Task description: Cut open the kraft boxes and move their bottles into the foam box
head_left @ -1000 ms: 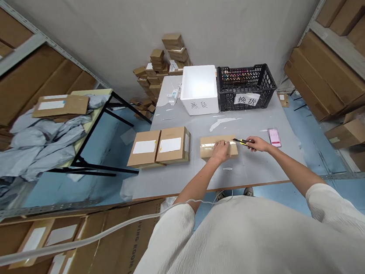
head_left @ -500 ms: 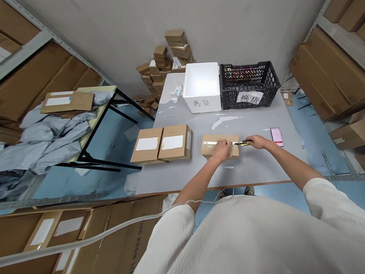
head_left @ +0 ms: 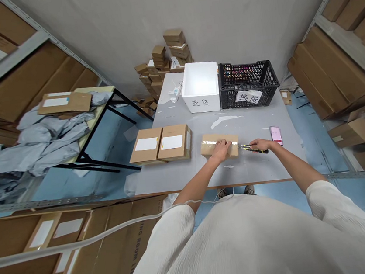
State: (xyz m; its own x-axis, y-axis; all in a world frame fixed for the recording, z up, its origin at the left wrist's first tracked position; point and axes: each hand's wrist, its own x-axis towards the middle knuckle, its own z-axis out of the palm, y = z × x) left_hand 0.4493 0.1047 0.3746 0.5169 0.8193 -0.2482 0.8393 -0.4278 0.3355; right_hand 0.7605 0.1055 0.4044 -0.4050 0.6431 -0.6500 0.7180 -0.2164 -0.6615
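A small brown cardboard box point(head_left: 208, 149) with shiny clear tape along its top lies on the table near its front edge. My left hand point(head_left: 222, 150) is on top of it, fingers bent and pressed together, holding it in place. Just right of the box, my right hand point(head_left: 260, 145) is closed around a black and yellow utility knife point(head_left: 263, 150). Its blade end points left and reaches the box's right end, at the tape. Whether the blade touches the cardboard cannot be made out. A phone point(head_left: 276, 135) with a pink screen lies beyond my right hand.
Two labelled boxes point(head_left: 172, 143) sit side by side at the left of the grey table point(head_left: 206, 176). Behind are a white foam bin point(head_left: 201, 104) and a black crate point(head_left: 246, 88). Grey parcels point(head_left: 50, 130) cover a side table. A white cable point(head_left: 120, 225) crosses below.
My right hand has shifted slightly right and down, drawing the knife away so more of it shows and it slants. My left hand stays on the box.
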